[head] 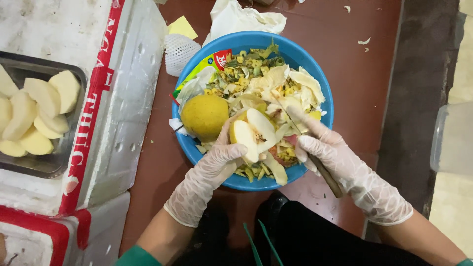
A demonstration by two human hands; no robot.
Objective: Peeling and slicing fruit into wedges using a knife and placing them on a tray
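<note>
Left hand (214, 165), gloved, closed around a cut apple piece (253, 133) above the blue bowl (315, 64) of peelings; pale cut face up, long axis running near-left to far-right. Right hand (335, 157), gloved, gripping a knife (329, 178), handle toward the body, blade seemingly aimed far-left at the apple, largely hidden. Whole yellow fruit (204, 117) beside it. Peeled pieces in metal tray (47, 165), far left.

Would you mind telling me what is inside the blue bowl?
The blue bowl holds a heap of pale fruit peelings and scraps, a whole yellow fruit and a crumpled wrapper. The bowl's bottom is covered by the heap.
</note>
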